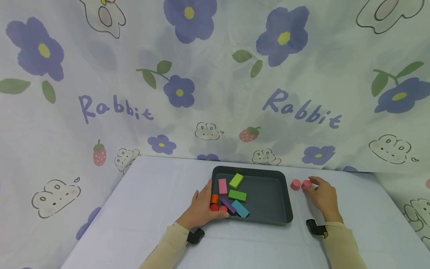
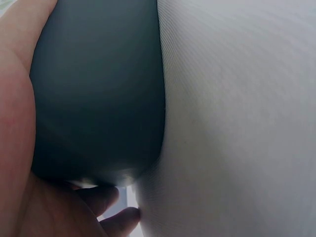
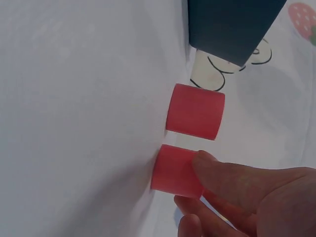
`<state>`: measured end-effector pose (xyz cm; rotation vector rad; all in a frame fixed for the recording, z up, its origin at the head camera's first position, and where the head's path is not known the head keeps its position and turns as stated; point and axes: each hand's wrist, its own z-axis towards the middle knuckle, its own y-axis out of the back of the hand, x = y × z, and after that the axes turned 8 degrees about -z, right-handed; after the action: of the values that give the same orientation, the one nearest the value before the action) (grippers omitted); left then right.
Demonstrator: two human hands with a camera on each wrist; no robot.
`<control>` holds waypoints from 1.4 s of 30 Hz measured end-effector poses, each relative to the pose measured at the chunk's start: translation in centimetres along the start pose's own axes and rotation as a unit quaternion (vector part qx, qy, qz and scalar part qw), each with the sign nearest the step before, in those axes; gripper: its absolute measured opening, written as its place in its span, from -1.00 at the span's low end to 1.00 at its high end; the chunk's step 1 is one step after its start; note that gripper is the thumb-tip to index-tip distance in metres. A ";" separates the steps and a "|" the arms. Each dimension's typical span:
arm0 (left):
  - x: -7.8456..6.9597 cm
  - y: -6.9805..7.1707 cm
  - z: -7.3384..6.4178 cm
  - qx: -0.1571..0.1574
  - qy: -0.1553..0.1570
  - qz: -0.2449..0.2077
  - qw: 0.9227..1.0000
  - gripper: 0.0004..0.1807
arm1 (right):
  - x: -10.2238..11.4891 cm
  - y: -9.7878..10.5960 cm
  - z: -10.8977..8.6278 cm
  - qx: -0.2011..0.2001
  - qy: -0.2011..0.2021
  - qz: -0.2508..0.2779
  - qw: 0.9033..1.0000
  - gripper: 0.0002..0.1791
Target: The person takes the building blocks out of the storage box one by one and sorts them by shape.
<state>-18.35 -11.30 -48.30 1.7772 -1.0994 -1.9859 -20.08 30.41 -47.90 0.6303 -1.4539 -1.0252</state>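
Observation:
My right hand pinches a pinkish-red cylinder block between thumb and fingers, to the right of the tray. In the right wrist view this cylinder stands on the white surface, a small gap from a second red cylinder. At the grey tray, my left hand holds the front left corner, its thumb along the front edge and its fingers by the left side. The tray's dark outer wall fills much of the left wrist view.
Inside the tray's left half lie a pink block, a yellow-green block, a green block, a blue block, a purple block, an orange block and red round pieces. A patterned curtain hangs behind the table.

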 end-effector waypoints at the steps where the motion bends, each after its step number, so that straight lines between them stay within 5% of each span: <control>1: 0.0 0.0 0.0 0.001 0.001 0.000 1.000 0.43 | 0.1 0.1 -0.1 0.000 -0.003 0.000 1.000 -0.44; 6: -0.1 0.2 -0.1 0.003 -0.005 0.004 1.000 0.44 | 0.6 0.8 -0.4 -0.005 -0.007 0.000 1.000 -0.46; 22: -0.3 0.3 0.4 0.005 -0.002 0.013 1.000 0.47 | 3.6 2.5 -1.8 -0.079 0.068 0.002 0.995 -0.53; 33: -0.1 0.3 0.2 0.006 0.001 0.007 1.000 0.51 | 6.4 1.8 -3.0 -0.096 0.126 0.019 0.987 -0.55; 42: 0.1 0.1 0.2 0.008 0.001 0.008 1.000 0.53 | 9.1 0.5 -4.3 -0.057 0.197 0.041 0.978 -0.54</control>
<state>-18.58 -11.33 -48.36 1.7728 -1.1277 -1.9717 -17.30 21.85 -43.31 0.6427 -1.0569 -0.8555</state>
